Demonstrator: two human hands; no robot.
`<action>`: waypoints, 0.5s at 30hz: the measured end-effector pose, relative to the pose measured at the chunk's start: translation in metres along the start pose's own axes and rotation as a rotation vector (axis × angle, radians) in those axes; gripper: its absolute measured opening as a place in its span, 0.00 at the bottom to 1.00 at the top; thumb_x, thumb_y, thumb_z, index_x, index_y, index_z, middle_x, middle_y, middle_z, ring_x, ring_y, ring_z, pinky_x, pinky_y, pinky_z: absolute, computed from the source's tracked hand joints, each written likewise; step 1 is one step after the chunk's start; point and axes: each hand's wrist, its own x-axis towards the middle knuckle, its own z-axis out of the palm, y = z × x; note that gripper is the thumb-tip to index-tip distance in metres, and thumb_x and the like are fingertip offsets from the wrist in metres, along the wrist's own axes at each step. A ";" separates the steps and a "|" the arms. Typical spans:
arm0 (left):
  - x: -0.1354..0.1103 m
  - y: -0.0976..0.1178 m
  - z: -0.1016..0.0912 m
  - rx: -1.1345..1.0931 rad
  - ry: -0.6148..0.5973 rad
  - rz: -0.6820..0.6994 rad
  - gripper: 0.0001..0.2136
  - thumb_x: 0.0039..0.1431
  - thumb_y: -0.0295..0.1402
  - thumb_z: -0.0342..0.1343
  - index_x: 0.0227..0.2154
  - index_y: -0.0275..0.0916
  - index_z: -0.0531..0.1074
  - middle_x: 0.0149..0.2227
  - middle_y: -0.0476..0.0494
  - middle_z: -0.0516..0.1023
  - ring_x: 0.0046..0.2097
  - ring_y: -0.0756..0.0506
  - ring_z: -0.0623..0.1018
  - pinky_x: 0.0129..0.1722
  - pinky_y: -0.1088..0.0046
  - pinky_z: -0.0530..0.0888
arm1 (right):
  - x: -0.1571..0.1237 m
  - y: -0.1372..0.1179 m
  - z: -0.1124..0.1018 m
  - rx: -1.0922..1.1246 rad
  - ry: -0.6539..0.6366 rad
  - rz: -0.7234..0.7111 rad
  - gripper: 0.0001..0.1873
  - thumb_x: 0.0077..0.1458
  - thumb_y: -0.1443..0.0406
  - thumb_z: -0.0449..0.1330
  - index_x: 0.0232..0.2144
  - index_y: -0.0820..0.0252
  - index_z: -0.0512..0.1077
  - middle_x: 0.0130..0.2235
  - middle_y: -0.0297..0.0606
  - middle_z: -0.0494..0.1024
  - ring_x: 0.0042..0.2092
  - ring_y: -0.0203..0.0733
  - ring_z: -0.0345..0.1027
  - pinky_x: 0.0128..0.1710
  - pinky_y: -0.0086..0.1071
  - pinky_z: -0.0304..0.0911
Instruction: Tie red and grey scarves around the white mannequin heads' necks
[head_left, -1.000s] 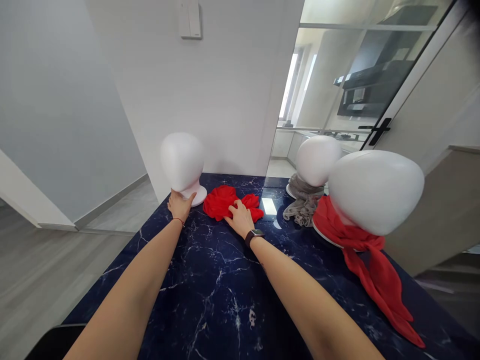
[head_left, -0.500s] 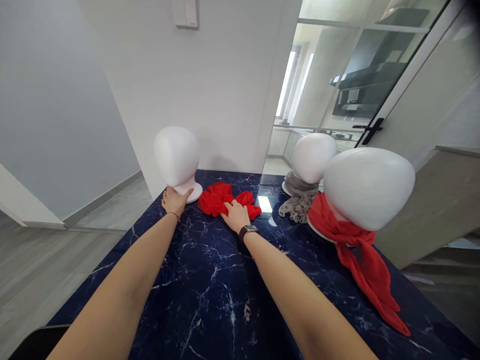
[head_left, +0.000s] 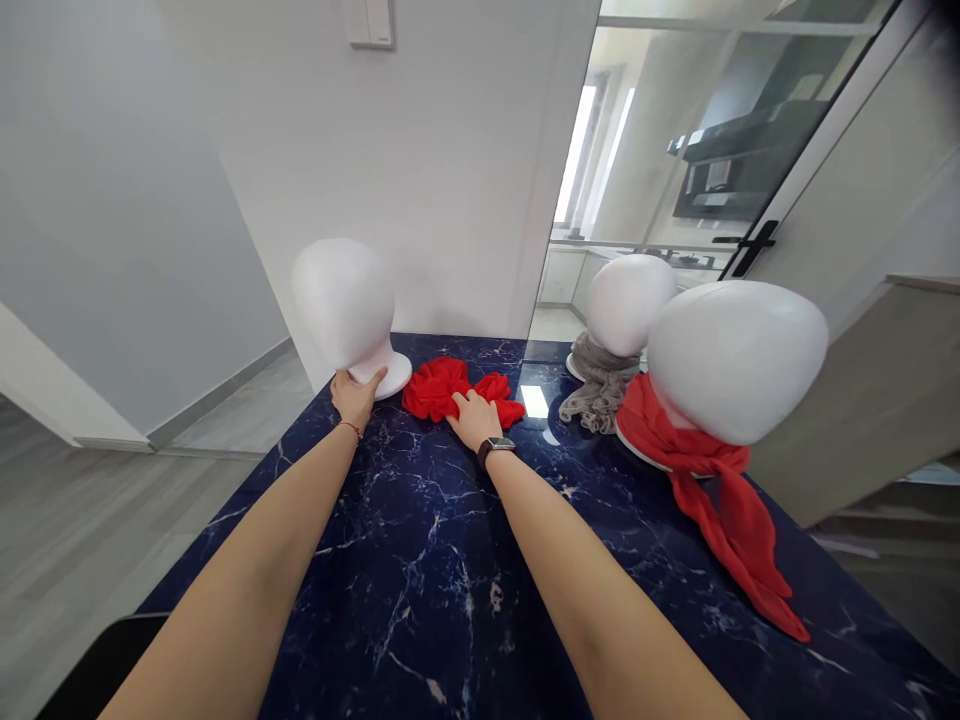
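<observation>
Red cloth (head_left: 435,390) lies bunched on the desk (head_left: 442,540), just right of the bare head (head_left: 345,300), and my right hand (head_left: 474,418) rests on the cloth's near edge, fingers bent; whether they pinch it, I can't tell. My left hand (head_left: 355,398) grips that head low, thumb and fingers parted round it, probably to steady it. Off right, two heads (head_left: 739,360) wear scarves (head_left: 686,448), tied, it seems, to stay put.

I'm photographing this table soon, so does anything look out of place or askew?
The bright red cloth stands out: it lies bunched on the dark blue marbled tabletop, partly under the right hand, while a ruffled grey scarf and a red scarf are wrapped low around two smooth white display heads. No spill or damage shows.
</observation>
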 end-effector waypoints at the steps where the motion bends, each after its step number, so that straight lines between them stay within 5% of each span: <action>1: -0.003 0.001 -0.003 -0.029 0.019 0.014 0.32 0.39 0.52 0.61 0.46 0.38 0.66 0.47 0.36 0.72 0.54 0.35 0.66 0.52 0.56 0.64 | 0.000 0.000 -0.001 -0.001 -0.002 0.000 0.19 0.58 0.55 0.50 0.50 0.53 0.62 0.46 0.42 0.67 0.48 0.47 0.63 0.48 0.43 0.53; 6: -0.044 0.016 -0.031 -0.075 0.094 0.100 0.30 0.39 0.49 0.62 0.43 0.34 0.69 0.45 0.35 0.73 0.52 0.36 0.68 0.54 0.58 0.64 | -0.002 -0.005 -0.011 0.005 -0.081 0.027 0.18 0.60 0.57 0.48 0.50 0.53 0.62 0.48 0.43 0.67 0.51 0.45 0.62 0.49 0.42 0.53; 15: -0.167 0.053 -0.104 -0.228 -0.029 0.073 0.32 0.42 0.45 0.63 0.49 0.34 0.65 0.52 0.34 0.70 0.55 0.40 0.68 0.56 0.62 0.63 | -0.027 -0.010 -0.062 0.031 -0.235 0.160 0.16 0.59 0.60 0.49 0.45 0.58 0.69 0.45 0.44 0.74 0.45 0.42 0.69 0.42 0.32 0.60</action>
